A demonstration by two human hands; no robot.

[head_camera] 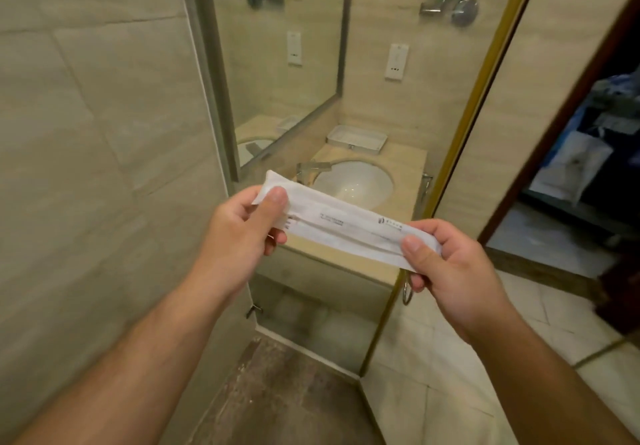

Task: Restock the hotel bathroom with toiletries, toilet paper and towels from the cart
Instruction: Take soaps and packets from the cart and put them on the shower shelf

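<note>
- Over the near edge of the vanity counter (410, 162), I see a long white toiletry packet (346, 225) held in the air between both hands, sloping down to the right.
- My left hand (239, 233) pinches its upper-left end, thumb on top and fingers curled beneath.
- My right hand (446, 264) pinches the lower-right end the same way.
- Beyond the packet, the sink basin (353, 185) sits in the counter, with the faucet (313, 169) at its left.
- A white tray (356, 138) lies at the back of the counter by the wall.
- Through the doorway on the right is the cart (588, 154), too blurred to read.
</note>
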